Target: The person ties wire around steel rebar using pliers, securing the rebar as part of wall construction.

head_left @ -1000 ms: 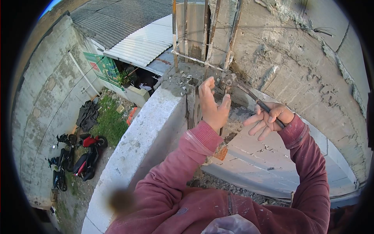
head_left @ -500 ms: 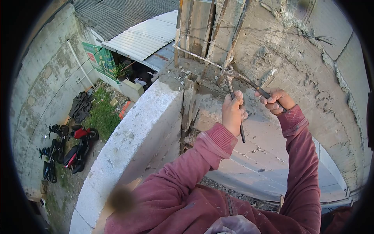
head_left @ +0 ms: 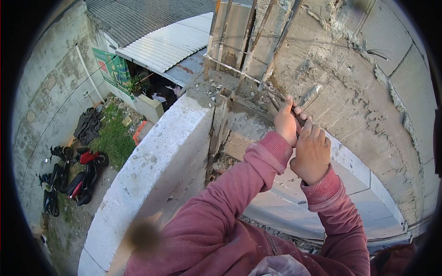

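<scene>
My left hand (head_left: 286, 122) and my right hand (head_left: 312, 154) are close together, both closed around the handles of a pair of pincers (head_left: 274, 97). The handles are nearly together and mostly hidden by my fingers. The pincers' head is at the end of a thin horizontal bar (head_left: 235, 70), beside the foot of an upright rebar (head_left: 282, 39). More upright rods (head_left: 223, 37) rise from the rough concrete to the left.
A white block wall (head_left: 152, 152) curves down to the left. Rough concrete (head_left: 359, 106) stands at the right, with loose wires (head_left: 377, 54). Below are motorbikes (head_left: 83, 179), grass (head_left: 113, 138) and corrugated roofing (head_left: 165, 43).
My right hand has moved down and left, beside my left hand. The pincers' handles, spread apart before, are now close together. My left hand has shifted slightly right and up.
</scene>
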